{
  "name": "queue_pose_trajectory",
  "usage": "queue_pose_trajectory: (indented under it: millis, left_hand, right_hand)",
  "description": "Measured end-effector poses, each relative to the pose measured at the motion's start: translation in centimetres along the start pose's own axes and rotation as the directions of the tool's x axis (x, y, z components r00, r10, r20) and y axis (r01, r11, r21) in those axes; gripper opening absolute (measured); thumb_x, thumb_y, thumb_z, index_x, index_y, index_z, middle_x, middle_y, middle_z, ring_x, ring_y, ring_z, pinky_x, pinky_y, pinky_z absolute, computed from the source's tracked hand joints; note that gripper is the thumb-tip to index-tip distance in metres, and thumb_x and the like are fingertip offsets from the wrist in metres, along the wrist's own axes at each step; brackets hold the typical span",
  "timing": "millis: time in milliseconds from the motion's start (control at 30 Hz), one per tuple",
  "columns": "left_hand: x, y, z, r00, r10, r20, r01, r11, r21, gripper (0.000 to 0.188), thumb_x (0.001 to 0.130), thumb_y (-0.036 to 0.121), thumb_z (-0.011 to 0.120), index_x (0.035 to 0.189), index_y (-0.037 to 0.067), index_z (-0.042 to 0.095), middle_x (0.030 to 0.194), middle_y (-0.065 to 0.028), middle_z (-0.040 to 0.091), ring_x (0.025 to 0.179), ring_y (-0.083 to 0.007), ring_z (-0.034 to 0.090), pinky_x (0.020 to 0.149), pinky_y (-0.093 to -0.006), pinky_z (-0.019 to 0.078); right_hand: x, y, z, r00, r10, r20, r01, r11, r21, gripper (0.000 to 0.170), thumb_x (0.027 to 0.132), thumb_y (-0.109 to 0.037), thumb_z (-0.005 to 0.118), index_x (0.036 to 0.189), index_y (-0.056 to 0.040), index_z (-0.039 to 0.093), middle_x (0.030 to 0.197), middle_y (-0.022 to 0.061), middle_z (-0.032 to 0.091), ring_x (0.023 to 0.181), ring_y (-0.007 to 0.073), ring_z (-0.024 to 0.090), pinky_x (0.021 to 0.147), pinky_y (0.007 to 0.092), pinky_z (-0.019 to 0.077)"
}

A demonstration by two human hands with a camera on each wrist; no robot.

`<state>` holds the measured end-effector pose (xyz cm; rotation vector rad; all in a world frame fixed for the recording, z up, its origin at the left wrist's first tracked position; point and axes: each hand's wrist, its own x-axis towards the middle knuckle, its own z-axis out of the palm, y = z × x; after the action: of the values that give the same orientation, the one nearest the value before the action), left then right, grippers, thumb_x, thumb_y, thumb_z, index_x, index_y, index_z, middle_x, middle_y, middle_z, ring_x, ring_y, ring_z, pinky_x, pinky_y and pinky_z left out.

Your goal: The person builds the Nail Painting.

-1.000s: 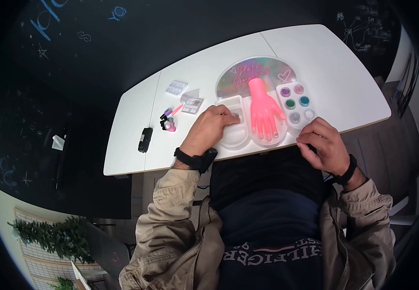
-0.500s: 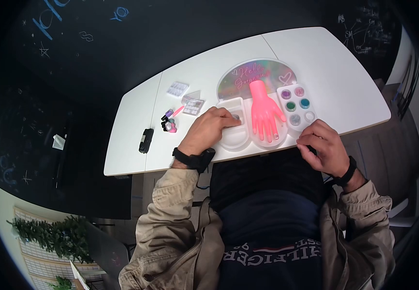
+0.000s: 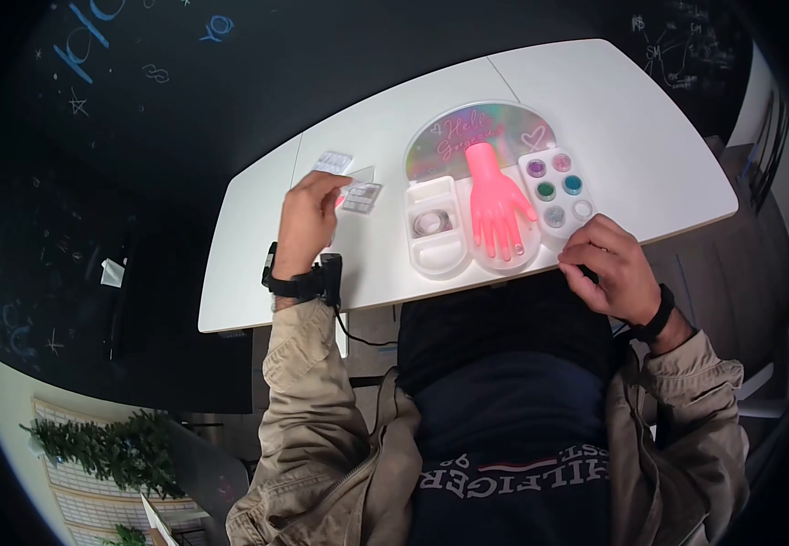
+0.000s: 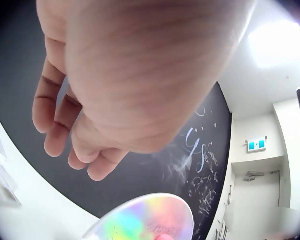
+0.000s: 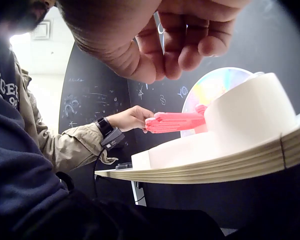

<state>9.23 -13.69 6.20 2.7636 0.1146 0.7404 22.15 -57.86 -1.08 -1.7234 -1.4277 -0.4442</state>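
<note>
White table, left hand near clear case, coloured pots in holder

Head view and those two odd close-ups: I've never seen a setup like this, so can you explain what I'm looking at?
There's no machine here: a person works bare-handed, filmed from the head and both wrists. The head view looks down at a white table; the close-ups come from the left and right wrists. On the table are a white tray, a pink model hand, small coloured pots and a shiny rainbow panel behind. The left hand is by some clear cases; the right hand is near the pots. I can't make out anything held.
</note>
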Motion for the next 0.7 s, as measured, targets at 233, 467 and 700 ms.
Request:
queue_pose_trajectory:
  millis: [233, 467, 700]
  left_hand:
    - [-0.8, -3.2, -2.5, 0.981, -0.096, -0.169, 0.109, 0.992, 0.068, 0.021, 0.101, -0.007, 0.071, 0.114, 0.003, 0.083, 0.107, -0.014, 0.081, 0.085, -0.0276, 0.079, 0.074, -0.0375, 0.0633]
    - [-1.4, -5.0, -3.0, 0.971, -0.144, -0.191, 0.162, 0.983, 0.083, 0.019, 0.102, -0.002, 0.073, 0.117, 0.004, 0.083, 0.11, -0.0119, 0.083, 0.085, -0.0229, 0.078, 0.075, -0.0371, 0.0631]
    - [-1.4, -6.1, -0.9, 0.977, -0.205, -0.067, 0.211, 0.972, 0.105, 0.021, 0.101, -0.003, 0.072, 0.118, 0.003, 0.083, 0.108, -0.0149, 0.083, 0.086, -0.0268, 0.079, 0.076, -0.0385, 0.0636]
  right_hand:
    - [0.1, -0.1, -0.1, 1.0, -0.008, 0.009, 0.008, 1.0, -0.007, 0.014, 0.084, 0.001, 0.085, 0.093, -0.0037, 0.075, 0.096, 0.0084, 0.071, 0.087, 0.0298, 0.069, 0.073, 0.0398, 0.0573]
    - [0.1, 0.1, 0.0, 1.0, -0.011, 0.011, 0.011, 1.0, -0.016, 0.014, 0.083, 0.002, 0.084, 0.093, -0.0038, 0.076, 0.096, 0.0088, 0.071, 0.086, 0.0296, 0.068, 0.073, 0.0393, 0.0569]
    - [0.2, -0.1, -0.1, 1.0, 0.005, 0.014, -0.005, 1.0, -0.018, 0.014, 0.082, 0.002, 0.084, 0.093, -0.0033, 0.077, 0.096, 0.0092, 0.071, 0.086, 0.0293, 0.068, 0.072, 0.039, 0.0565]
